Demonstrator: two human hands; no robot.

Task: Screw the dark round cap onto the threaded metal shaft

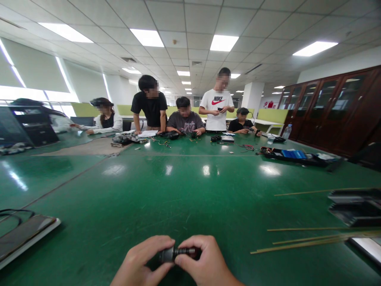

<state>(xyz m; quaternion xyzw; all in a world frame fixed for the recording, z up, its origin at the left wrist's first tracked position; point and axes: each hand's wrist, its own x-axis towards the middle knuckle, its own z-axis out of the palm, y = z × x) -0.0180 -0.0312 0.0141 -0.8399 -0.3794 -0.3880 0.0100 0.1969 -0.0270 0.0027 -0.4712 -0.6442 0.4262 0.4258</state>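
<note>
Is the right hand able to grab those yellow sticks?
Probably yes: green tabletop lies between the right hand and the yellow sticks, though that hand may need to release the ridged cylinder.

Open office: tiled ceiling (202, 20), panel lights (224, 43), lime desk partitions (271, 115), glass-doored cabinets (324, 109), big green worktable (149, 194).

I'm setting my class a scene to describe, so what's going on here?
The camera wearer's left hand and right hand together grip a small, dark, cylindrical part over a green table. Thin yellowish sticks lie to the right. Across the table, a standing person in a white shirt holds a small dark item.
</note>
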